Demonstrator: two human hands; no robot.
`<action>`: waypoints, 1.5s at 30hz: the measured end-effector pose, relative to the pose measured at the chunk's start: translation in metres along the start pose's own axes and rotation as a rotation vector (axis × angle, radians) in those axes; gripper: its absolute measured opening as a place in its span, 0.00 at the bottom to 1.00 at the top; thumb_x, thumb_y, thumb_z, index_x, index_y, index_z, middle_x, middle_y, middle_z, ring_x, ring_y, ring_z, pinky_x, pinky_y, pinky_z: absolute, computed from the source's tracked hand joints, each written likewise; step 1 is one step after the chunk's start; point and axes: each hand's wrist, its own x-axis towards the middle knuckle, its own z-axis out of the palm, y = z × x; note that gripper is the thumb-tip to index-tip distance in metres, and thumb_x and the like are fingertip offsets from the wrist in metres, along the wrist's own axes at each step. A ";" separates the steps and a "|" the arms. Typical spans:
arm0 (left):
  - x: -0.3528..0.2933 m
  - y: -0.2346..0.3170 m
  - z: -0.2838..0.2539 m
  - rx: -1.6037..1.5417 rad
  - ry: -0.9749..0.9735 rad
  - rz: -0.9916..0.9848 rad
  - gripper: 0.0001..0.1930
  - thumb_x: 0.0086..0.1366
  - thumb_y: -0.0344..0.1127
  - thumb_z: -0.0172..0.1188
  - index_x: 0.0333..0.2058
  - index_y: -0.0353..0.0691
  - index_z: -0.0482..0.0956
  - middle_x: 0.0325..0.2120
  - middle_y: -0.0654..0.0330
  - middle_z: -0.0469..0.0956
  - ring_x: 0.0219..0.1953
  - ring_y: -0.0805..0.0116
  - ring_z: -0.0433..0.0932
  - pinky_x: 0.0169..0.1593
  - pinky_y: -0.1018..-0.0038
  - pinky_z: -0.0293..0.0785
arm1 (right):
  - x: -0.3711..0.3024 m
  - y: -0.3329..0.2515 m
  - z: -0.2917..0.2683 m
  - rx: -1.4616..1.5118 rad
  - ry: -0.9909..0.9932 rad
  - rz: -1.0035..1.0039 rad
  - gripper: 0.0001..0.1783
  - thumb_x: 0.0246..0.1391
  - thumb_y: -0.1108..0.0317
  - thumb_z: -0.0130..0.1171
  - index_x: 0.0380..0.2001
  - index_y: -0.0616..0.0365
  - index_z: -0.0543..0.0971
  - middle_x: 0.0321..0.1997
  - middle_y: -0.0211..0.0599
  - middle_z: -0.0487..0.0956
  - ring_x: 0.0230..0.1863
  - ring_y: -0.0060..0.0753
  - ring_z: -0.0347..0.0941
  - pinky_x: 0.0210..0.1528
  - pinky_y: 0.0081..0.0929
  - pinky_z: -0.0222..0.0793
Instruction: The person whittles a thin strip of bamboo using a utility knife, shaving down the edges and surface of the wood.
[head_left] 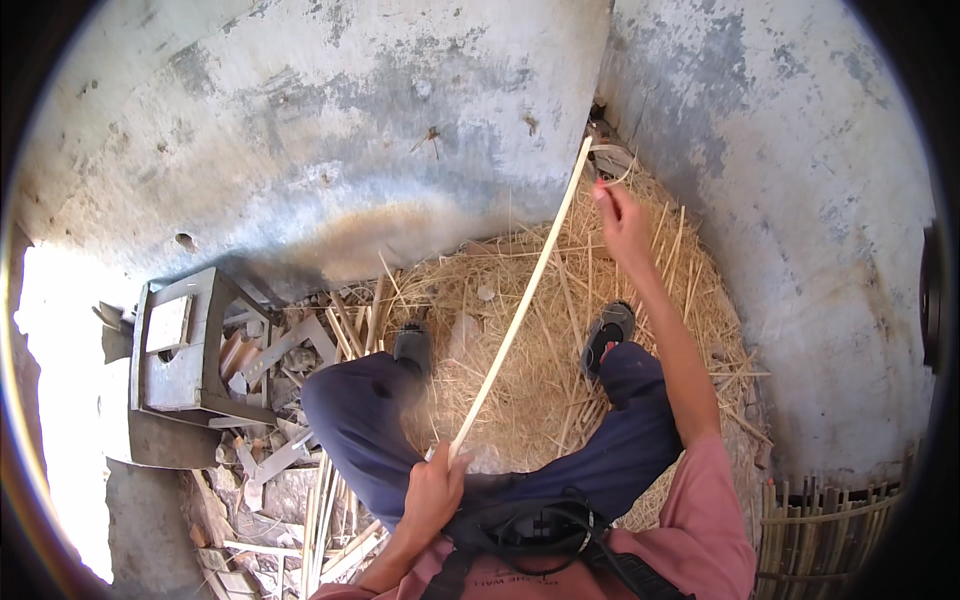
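A long, pale bamboo strip [523, 300] slants from my lap up toward the far corner. My left hand [432, 492] is closed round its near end, just above my left thigh. Beside the strip's far end, my right hand [624, 222] is reached out at nearly full arm's length, its fingers closed. A bit of red [600, 186] shows at the fingertips, part of a small tool whose shape is too blurred to tell. Close to those fingers a thin curled shaving [628, 175] bends away from the strip.
Straw-like shavings [480, 345] cover the floor between my feet, up to the stained walls [330, 120]. At the left stands a worn wooden box frame [200, 340], with wood scraps [285, 455] and loose strips beside it. A slatted basket-like piece [820, 535] sits at lower right.
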 end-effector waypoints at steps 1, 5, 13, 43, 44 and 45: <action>-0.004 -0.002 -0.003 -0.003 -0.004 -0.020 0.16 0.77 0.41 0.59 0.38 0.31 0.74 0.20 0.36 0.76 0.28 0.28 0.78 0.30 0.46 0.69 | 0.011 0.004 -0.004 0.008 0.055 -0.005 0.22 0.73 0.52 0.56 0.50 0.61 0.85 0.30 0.40 0.84 0.26 0.34 0.77 0.32 0.33 0.72; 0.002 -0.002 -0.020 -0.014 0.008 -0.095 0.18 0.79 0.43 0.57 0.36 0.30 0.74 0.21 0.37 0.76 0.28 0.30 0.78 0.31 0.50 0.71 | 0.030 0.048 -0.016 -0.143 -0.073 0.033 0.26 0.72 0.47 0.56 0.52 0.60 0.85 0.35 0.47 0.86 0.34 0.45 0.81 0.42 0.41 0.75; 0.036 -0.029 -0.047 -1.015 -0.625 -0.379 0.30 0.81 0.65 0.40 0.29 0.46 0.65 0.15 0.76 0.54 0.14 0.84 0.49 0.17 0.80 0.42 | -0.045 0.049 0.017 -0.190 -0.949 -0.118 0.31 0.68 0.39 0.60 0.45 0.61 0.83 0.31 0.41 0.81 0.35 0.39 0.77 0.40 0.43 0.72; 0.077 0.011 0.003 -0.885 -0.722 -0.259 0.29 0.82 0.62 0.39 0.43 0.39 0.73 0.21 0.67 0.67 0.16 0.79 0.63 0.21 0.79 0.66 | -0.061 -0.054 -0.026 1.053 -0.128 0.398 0.20 0.66 0.61 0.70 0.53 0.60 0.78 0.19 0.14 0.66 0.15 0.08 0.52 0.18 0.18 0.47; 0.079 0.009 0.003 -0.901 -0.736 -0.262 0.29 0.82 0.61 0.40 0.42 0.38 0.73 0.21 0.66 0.67 0.16 0.78 0.64 0.22 0.79 0.66 | -0.059 -0.054 -0.028 1.043 -0.141 0.390 0.19 0.66 0.61 0.70 0.53 0.60 0.78 0.19 0.14 0.66 0.15 0.08 0.52 0.18 0.18 0.47; 0.082 0.007 0.004 -0.918 -0.751 -0.265 0.29 0.82 0.61 0.41 0.42 0.38 0.73 0.21 0.66 0.68 0.17 0.78 0.65 0.22 0.78 0.67 | -0.057 -0.054 -0.029 1.032 -0.153 0.383 0.19 0.66 0.61 0.70 0.52 0.60 0.78 0.19 0.14 0.66 0.15 0.08 0.52 0.18 0.19 0.48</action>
